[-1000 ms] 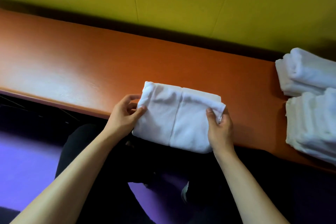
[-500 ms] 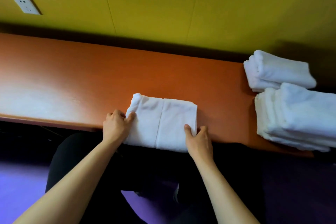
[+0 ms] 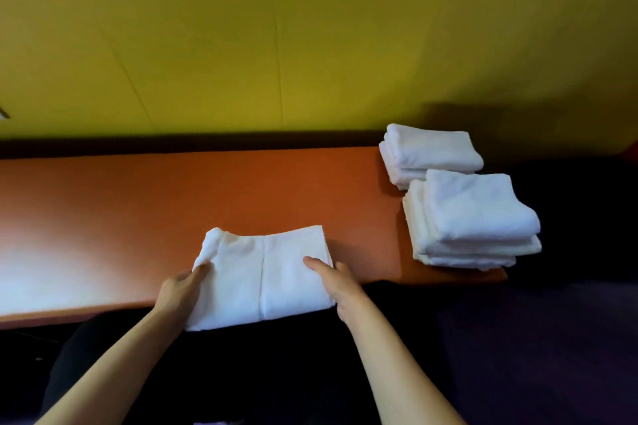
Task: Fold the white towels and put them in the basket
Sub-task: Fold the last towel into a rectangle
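Now lifted slightly off the orange table (image 3: 138,203) at lower centre, folded towel (image 3: 262,276) pinched by left hand (image 3: 181,288) and right hand (image 3: 336,281), stacked towels (image 3: 462,197) at right.

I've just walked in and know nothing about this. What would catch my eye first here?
Probably the folded white towel at the near edge of the orange table, hanging partly over it and held at each side by the left hand and right hand. Next, two stacks of folded white towels at the table's right end, one behind the other, bright against the yellow-green wall. No basket is in view.
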### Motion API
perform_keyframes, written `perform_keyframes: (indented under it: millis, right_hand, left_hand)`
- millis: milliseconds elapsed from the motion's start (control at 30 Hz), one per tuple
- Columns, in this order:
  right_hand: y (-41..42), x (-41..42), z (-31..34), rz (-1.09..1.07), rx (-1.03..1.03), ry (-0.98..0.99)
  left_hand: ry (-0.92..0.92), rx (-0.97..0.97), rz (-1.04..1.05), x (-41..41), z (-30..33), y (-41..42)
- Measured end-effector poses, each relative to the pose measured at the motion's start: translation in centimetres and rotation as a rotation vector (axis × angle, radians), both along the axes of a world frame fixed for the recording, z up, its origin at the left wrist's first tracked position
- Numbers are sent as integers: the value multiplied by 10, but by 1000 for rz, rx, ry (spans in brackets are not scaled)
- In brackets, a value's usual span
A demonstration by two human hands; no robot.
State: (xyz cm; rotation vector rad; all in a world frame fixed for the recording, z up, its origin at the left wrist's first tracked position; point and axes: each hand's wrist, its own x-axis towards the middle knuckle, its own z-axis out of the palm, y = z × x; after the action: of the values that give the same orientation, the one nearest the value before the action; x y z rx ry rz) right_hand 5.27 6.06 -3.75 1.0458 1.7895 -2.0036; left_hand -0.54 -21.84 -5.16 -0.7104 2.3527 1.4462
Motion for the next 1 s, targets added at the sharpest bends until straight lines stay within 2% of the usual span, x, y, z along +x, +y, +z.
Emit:
perform_keyframes:
  millis: [133, 333, 567, 767, 867, 1000]
  right_hand:
    - [31, -8, 24, 23, 80, 128]
    - [101, -10, 69, 112, 289, 261]
    - [180, -20, 129, 20, 463, 491]
    - [275, -70, 158, -101, 524, 523]
    - [315, -95, 150, -124, 518, 506]
    - [362, -127, 138, -158, 609, 511]
  left_hand:
    - [128, 34, -26, -3, 19, 31]
    - [251, 193, -54, -5, 46, 98]
    - [347, 378, -58, -18, 92, 183]
    - [351, 487, -262, -70, 138, 272]
    - [359, 455, -349, -99, 146, 316]
    - [404, 320, -440, -137, 140, 365]
